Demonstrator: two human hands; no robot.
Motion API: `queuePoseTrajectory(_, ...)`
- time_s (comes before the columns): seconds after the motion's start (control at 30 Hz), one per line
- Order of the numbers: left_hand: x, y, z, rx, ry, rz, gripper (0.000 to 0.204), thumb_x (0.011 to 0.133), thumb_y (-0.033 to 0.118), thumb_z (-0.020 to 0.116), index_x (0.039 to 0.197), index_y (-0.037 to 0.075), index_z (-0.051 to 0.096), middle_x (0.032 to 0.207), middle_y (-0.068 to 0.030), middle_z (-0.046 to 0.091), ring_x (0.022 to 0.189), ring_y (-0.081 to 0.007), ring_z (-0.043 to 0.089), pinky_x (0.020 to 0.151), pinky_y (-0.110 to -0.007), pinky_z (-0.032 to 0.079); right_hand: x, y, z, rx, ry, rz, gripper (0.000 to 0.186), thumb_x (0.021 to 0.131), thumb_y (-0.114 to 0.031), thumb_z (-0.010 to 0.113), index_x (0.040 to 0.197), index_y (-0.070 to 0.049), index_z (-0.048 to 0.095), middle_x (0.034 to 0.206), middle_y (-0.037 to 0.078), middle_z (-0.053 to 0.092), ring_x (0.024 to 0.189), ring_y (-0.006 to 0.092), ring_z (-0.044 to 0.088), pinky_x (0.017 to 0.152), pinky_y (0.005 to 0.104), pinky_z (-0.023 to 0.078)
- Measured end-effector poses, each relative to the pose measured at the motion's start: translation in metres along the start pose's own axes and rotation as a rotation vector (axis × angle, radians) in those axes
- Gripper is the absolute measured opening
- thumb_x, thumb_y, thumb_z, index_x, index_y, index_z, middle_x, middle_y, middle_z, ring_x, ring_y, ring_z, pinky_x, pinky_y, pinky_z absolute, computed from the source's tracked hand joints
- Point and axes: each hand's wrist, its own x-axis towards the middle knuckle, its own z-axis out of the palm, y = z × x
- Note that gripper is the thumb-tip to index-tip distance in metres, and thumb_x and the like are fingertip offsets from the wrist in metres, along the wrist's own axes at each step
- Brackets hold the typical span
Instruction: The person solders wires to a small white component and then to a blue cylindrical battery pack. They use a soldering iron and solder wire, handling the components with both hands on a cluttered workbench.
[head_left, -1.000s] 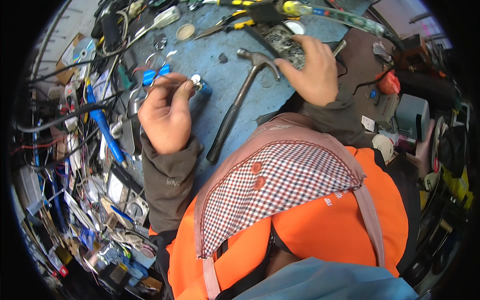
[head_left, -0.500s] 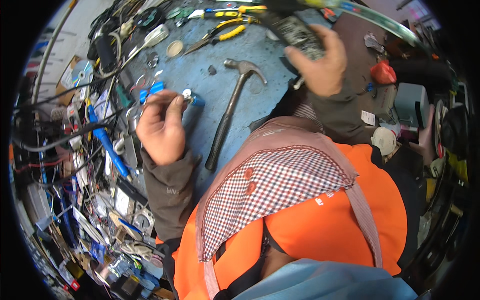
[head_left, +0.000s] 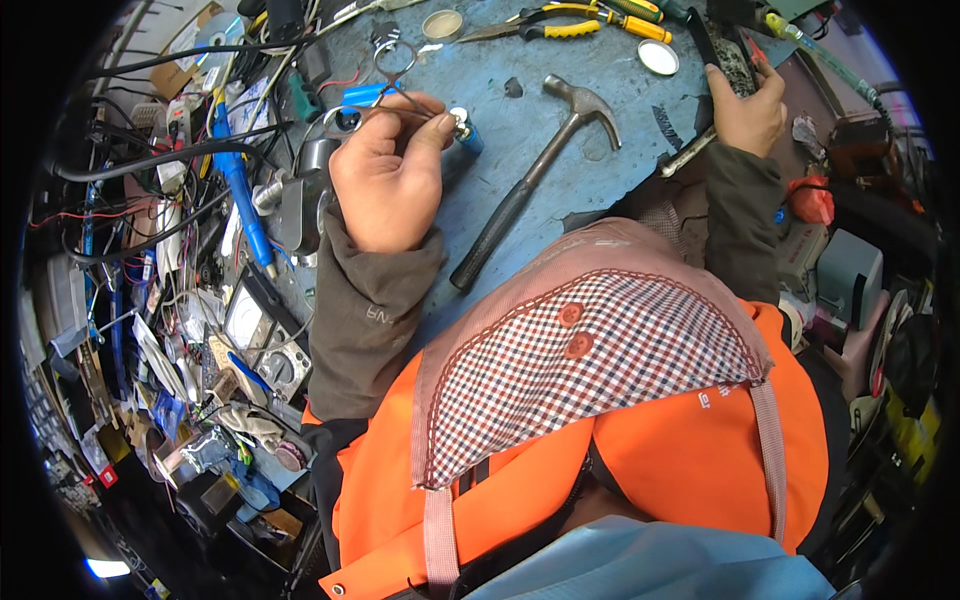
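My left hand (head_left: 388,180) is closed in a pinch on a thin metal tool with ring handles (head_left: 396,62), like small scissors or forceps. Its tip is hidden by my fingers. Just beside the fingertips stands a small blue cylinder (head_left: 467,136) with a metal top, and behind the hand lies a blue piece (head_left: 362,96). At the far right, my right hand (head_left: 752,112) grips a dark block (head_left: 735,68) with a worn, speckled grey face; its kind is unclear. A claw hammer (head_left: 530,185) lies on the blue worktop (head_left: 625,180) between my hands.
Yellow-handled pliers (head_left: 560,22), a screwdriver (head_left: 640,24) and a round white lid (head_left: 658,57) lie at the back. Tangled cables, a blue pen-like tool (head_left: 238,185) and loose parts crowd the left. A grey box (head_left: 848,277) and red bag (head_left: 810,199) stand right.
The view has shifted, so the hammer appears farther right and higher. My right hand has moved right with the dark block, uncovering the white lid. The left hand's ring-handled tool shows more plainly.
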Motion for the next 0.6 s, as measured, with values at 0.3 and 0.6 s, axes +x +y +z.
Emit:
queuePoseTrajectory(0.3, 0.001, -0.006, -0.003, -0.03, 0.003, 0.02, 0.006, 0.092, -0.008, 0.071, 0.097, -0.006, 0.073, 0.089, -0.0044, 0.073, 0.082, -0.008, 0.066, 0.075, -0.023, 0.054, -0.039, -0.151, -0.078, 1.334, -0.653, -0.137, 0.045, 0.092, -0.001, 0.076, 0.135, -0.001, 0.062, 0.123, 0.006, 0.067, 0.101, 0.0127, 0.064, 0.086, 0.0287, 0.052)
queuePoseTrajectory(0.6, 0.002, -0.008, -0.004, -0.002, -0.019, 0.075, 0.006, 0.091, -0.009, 0.072, 0.096, -0.007, 0.072, 0.09, -0.0052, 0.074, 0.081, -0.008, 0.066, 0.074, -0.024, 0.054, -0.061, -0.201, -0.061, 1.142, -1.002, -0.446, 0.066, 0.077, -0.015, 0.08, 0.139, -0.005, 0.058, 0.116, 0.012, 0.064, 0.086, 0.0237, 0.065, 0.074, 0.0358, 0.054)
